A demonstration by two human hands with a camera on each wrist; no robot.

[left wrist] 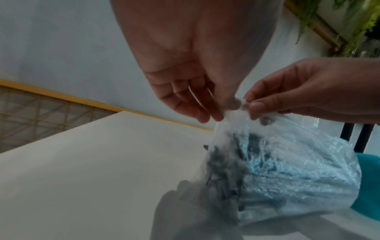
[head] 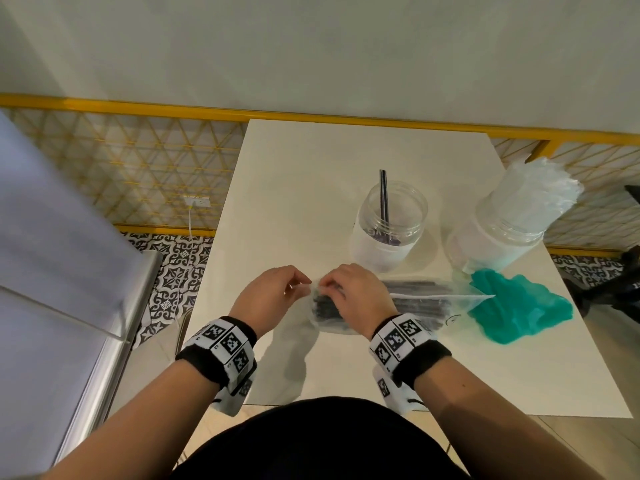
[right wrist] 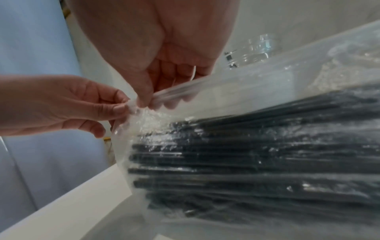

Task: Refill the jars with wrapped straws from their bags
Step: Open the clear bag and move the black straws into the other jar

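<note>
Item: clear bag of black wrapped straws (head: 408, 303). Lies on the desk (head: 298, 188) under and to the outer side of the right hand (head: 353, 292); its near end is lifted off the surface between both hands. Unopened, as far as can be told.

Left hand (head: 273, 296): thumb and forefinger pinch the gathered top of the bag. Right hand: pinches the same plastic edge, fingertips almost touching those of the left hand. Judged step: pulling the bag mouth apart.

Item: near jar (head: 389, 225). Stands just beyond the right hand. Contains a single black straw (head: 383, 195); otherwise unfilled. Refill outstanding.

Item: far jar (head: 498, 233). Farther out on the right-hand side, leaning. Packed with white wrapped straws (head: 533, 195) that stick out of its mouth. Judged done.

Item: teal crumpled plastic (head: 516, 306). Just outside the bag's far end; possibly a spent bag, cannot tell.

Progress, judged: one jar filled, one pending; the black straws have yet to be drawn out and stood in the near jar.
</note>
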